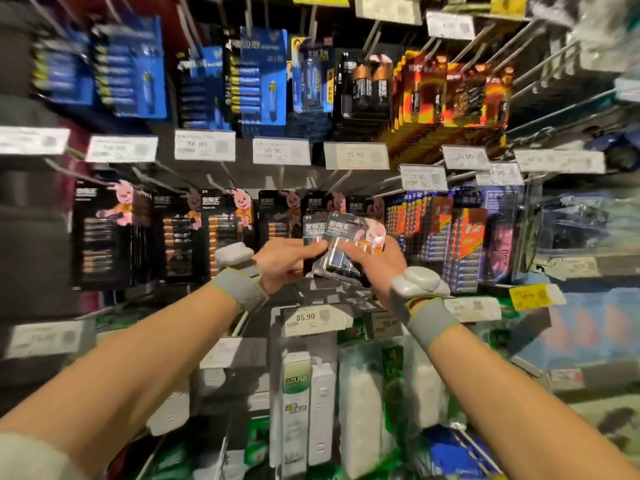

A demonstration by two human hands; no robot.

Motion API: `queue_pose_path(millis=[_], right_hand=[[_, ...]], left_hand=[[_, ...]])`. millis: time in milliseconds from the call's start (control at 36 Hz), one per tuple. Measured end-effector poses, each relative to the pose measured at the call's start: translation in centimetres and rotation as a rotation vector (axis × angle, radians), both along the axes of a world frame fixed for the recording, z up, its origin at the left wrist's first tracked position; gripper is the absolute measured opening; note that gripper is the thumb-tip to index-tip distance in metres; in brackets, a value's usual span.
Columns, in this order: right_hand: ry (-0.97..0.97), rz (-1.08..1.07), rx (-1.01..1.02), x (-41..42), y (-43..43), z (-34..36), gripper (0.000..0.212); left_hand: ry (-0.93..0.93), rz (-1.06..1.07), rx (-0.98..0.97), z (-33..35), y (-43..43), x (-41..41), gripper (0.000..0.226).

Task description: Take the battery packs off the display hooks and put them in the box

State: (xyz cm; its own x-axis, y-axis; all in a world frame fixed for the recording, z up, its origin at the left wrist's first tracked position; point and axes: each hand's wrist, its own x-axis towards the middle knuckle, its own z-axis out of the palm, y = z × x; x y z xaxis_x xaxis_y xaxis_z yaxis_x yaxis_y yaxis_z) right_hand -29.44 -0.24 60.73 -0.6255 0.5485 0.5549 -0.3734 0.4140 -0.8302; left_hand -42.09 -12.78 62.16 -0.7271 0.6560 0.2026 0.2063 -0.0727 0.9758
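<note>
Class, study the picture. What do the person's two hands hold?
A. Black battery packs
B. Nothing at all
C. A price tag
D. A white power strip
A: the left hand and the right hand both grip black battery packs, held just in front of the display.

One wide-angle view looks out from the person's head, facing the display rack head-on and tipped slightly down; it sits close, near enough that the left hand and right hand reach the battery packs at mid-frame. The rack runs past every edge; straight lines bow toward the corners, and detail blurs there.
</note>
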Motion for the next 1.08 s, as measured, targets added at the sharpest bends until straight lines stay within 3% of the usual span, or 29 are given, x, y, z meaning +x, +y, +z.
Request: queue_pose_path(millis=[56,167,222,306,361,444,500,611,750,889,1083], right_hand=[[-0.014,-0.014,0.026,0.4,-0.3,0.5,0.013],[-0.068,-0.057,0.026,0.7,0.0,0.4,0.053],[-0.094,-0.048,-0.068,1.5,0.0,0.7,0.069],[-0.122,-0.1,-0.135,2.1,0.5,0.8,0.071],[-0.14,-0.176,-0.068,2.2,0.9,0.8,0.074],[-0.135,-0.184,-0.035,2.8,1.0,1.1,0.048],[-0.138,-0.164,-0.056,2.7,1.3,1.2,0.04],[-0.135,-0.167,-0.099,2.7,1.3,1.8,0.073],[-0.112,-0.102,-0.152,2.3,2.3,1.9,0.025],[-0.112,-0.057,-0.226,2.8,2.1,2.1,0.018],[-0.077,-0.077,-0.175,3.4,2.5,1.8,0.011]], left_hand=[[0.014,-0.014,0.016,0.4,-0.4,0.6,0.026],[0.062,0.029,0.047,0.9,-0.4,0.9,0.023],[0.138,0.085,0.034,1.3,-0.2,1.0,0.03],[0.288,0.207,0.032,1.7,0.1,1.0,0.032],[0.361,0.271,0.045,1.7,0.3,1.1,0.032],[0.425,0.338,0.106,1.8,0.7,1.2,0.031],[0.436,0.359,0.149,1.9,0.9,1.1,0.028],[0.503,0.389,0.2,2.5,1.3,1.3,0.023],[0.555,0.404,0.247,3.5,2.0,1.4,0.017],[0.589,0.41,0.247,3.8,2.6,1.3,0.016],[0.592,0.391,0.256,3.4,3.4,1.1,0.026]])
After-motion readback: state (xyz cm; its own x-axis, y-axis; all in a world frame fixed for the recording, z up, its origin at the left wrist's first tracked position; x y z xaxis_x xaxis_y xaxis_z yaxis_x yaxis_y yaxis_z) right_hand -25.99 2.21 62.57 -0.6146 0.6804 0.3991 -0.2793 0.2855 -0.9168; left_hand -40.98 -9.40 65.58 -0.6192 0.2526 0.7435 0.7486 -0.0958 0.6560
